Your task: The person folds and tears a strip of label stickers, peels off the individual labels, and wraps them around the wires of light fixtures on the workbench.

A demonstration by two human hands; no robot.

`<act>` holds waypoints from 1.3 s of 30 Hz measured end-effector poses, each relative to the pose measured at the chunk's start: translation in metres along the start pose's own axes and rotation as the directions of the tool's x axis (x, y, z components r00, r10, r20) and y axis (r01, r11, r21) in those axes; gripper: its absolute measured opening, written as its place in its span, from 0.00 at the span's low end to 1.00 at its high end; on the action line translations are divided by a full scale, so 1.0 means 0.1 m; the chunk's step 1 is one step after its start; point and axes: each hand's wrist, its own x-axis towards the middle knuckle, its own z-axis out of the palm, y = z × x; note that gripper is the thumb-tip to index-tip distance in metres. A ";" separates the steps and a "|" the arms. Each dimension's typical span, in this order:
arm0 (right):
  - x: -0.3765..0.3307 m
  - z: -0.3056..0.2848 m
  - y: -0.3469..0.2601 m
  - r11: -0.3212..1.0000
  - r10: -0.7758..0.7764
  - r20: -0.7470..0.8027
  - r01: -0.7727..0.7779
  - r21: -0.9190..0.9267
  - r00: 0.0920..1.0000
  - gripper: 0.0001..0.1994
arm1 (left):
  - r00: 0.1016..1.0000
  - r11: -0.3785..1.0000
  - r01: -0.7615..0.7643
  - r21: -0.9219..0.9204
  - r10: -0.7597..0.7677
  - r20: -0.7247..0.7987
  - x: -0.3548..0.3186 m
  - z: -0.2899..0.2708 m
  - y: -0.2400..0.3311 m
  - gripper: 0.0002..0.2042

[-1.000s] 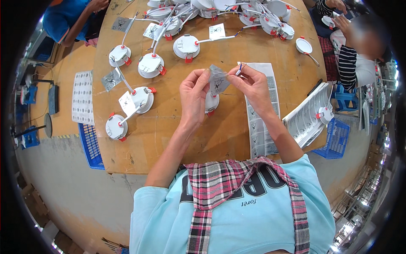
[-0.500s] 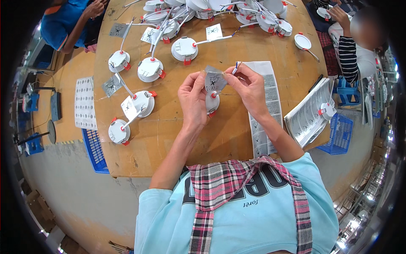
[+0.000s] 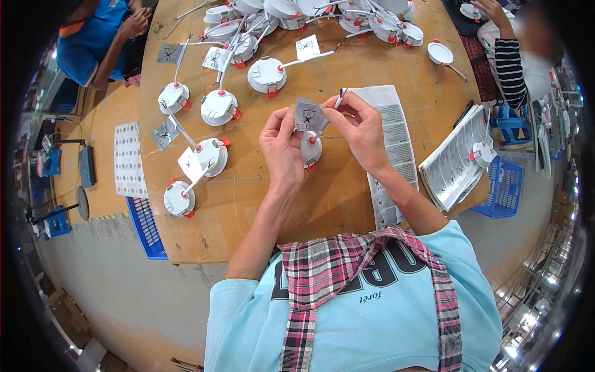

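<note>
My left hand (image 3: pixel 280 149) pinches the left edge of a small silver label (image 3: pixel 308 114) between thumb and fingers. My right hand (image 3: pixel 364 137) is closed on a white cable (image 3: pixel 338 101), its thumb tip close to the label's right edge. Blue and dark wire ends show above the right fingers. This cable rises from a round white downlight (image 3: pixel 312 150) with a red clip, standing on the table just below the label and partly hidden by my left hand. Whether the label sticks to the cable, I cannot tell.
Several labelled downlights (image 3: pixel 212 157) lie to the left on the wooden table (image 3: pixel 347 211); more are piled at the back (image 3: pixel 297 18). A label sheet (image 3: pixel 396 133) and a stack of sheets (image 3: pixel 452 164) lie right. Blue baskets (image 3: pixel 503 186) stand beside the table. Two people sit at the far corners.
The label has tilted slightly and more of the cable shows beneath it. Both hands stay nearly in place, still gripping. The whole view has shifted a little.
</note>
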 end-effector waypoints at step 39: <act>0.00 0.01 0.04 0.999 -0.012 -0.043 0.010 -0.045 0.999 0.05 | 0.995 0.997 -0.066 0.030 0.068 -0.078 -0.02 0.04 -0.04 0.05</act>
